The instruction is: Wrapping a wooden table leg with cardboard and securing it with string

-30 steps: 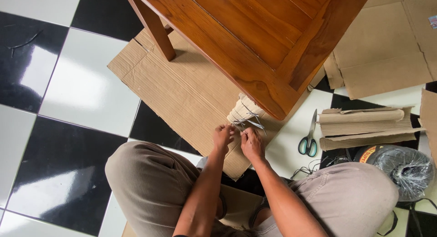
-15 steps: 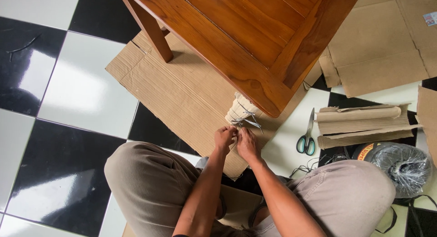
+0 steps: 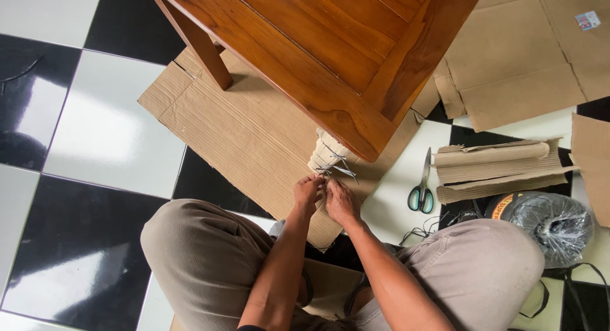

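Left hand (image 3: pixel 309 191) and right hand (image 3: pixel 340 200) meet fingertip to fingertip, both pinching thin string (image 3: pixel 337 169). String wraps the cardboard-covered leg (image 3: pixel 324 154) just ahead of them.

Setting is looking like a home room serving as a packing spot: glossy black-and-white checkered floor tiles (image 3: pixel 95 127), a polished wooden table (image 3: pixel 330 45) standing on flattened cardboard sheets (image 3: pixel 248 140), scissors (image 3: pixel 420 190) and rolled corrugated cardboard (image 3: pixel 499 169) lying nearby.
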